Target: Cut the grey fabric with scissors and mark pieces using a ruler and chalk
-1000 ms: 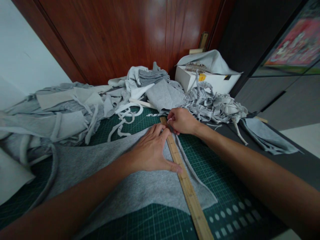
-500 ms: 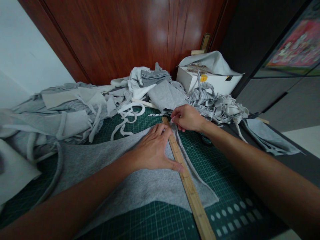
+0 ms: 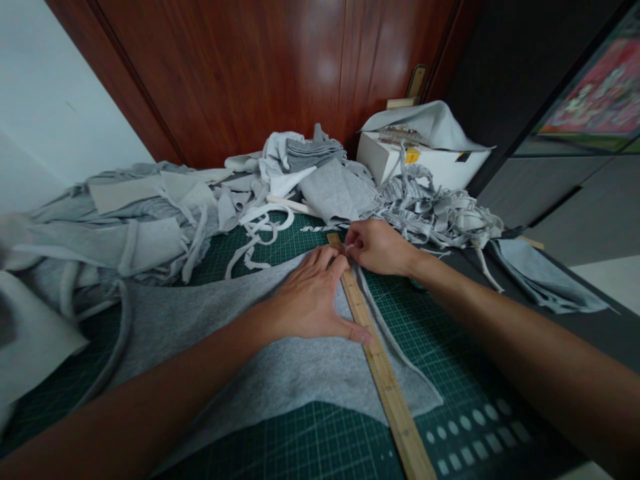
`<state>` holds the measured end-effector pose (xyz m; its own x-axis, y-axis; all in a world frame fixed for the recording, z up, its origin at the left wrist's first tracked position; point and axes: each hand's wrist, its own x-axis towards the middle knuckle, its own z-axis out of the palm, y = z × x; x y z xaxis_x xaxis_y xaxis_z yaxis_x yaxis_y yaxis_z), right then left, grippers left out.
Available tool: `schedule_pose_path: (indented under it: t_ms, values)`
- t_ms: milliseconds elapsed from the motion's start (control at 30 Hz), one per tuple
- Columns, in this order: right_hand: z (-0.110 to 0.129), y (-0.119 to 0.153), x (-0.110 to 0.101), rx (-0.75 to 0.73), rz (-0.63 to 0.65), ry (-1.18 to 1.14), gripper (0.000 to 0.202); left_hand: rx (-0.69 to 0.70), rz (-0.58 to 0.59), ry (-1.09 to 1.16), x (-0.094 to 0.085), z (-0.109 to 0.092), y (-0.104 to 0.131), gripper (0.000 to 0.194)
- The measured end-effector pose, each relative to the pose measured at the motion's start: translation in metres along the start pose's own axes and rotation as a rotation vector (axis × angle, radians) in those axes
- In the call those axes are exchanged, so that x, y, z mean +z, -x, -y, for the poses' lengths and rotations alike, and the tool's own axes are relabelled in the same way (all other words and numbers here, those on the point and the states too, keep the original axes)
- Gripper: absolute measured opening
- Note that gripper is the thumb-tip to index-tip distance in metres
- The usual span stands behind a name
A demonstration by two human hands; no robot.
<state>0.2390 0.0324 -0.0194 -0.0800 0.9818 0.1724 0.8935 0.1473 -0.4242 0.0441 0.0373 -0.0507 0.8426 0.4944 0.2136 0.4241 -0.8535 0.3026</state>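
Note:
My left hand point(image 3: 313, 300) lies spread over a wooden ruler point(image 3: 383, 373) and the grey fabric piece point(image 3: 300, 373) beneath it. Its thumb and fingertips press on the ruler. At the ruler's far end my right hand point(image 3: 377, 245) is closed in a pinch, its fingertips down beside the ruler's right edge. Whatever is between those fingers is hidden. A narrow strip of the fabric shows to the right of the ruler, with its slanted edge lying on the green cutting mat point(image 3: 430, 333).
Grey fabric scraps point(image 3: 145, 213) heap along the left and back. White cord point(image 3: 255, 233) curls on the mat. Tangled strips point(image 3: 445, 213) lie before a white box point(image 3: 425, 160). Folded grey cloth point(image 3: 545, 273) rests at right. A brown wooden door point(image 3: 240, 73) stands behind.
My right hand has come slightly nearer to me along the ruler's right edge. The left hand, ruler and fabric have stayed in place; the view has shifted a little.

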Motion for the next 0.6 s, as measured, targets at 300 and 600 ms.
schedule_pose_path:
  t_ms: [300,600]
  values:
    - [-0.003,0.0,0.007,0.026,-0.046,-0.012,0.017,-0.014,0.012,0.002,-0.001,-0.001,0.0,0.103]
    - [-0.002,-0.003,-0.012,0.028,0.093,-0.037,0.015,0.003,0.01,-0.012,-0.001,0.0,0.001,0.101]
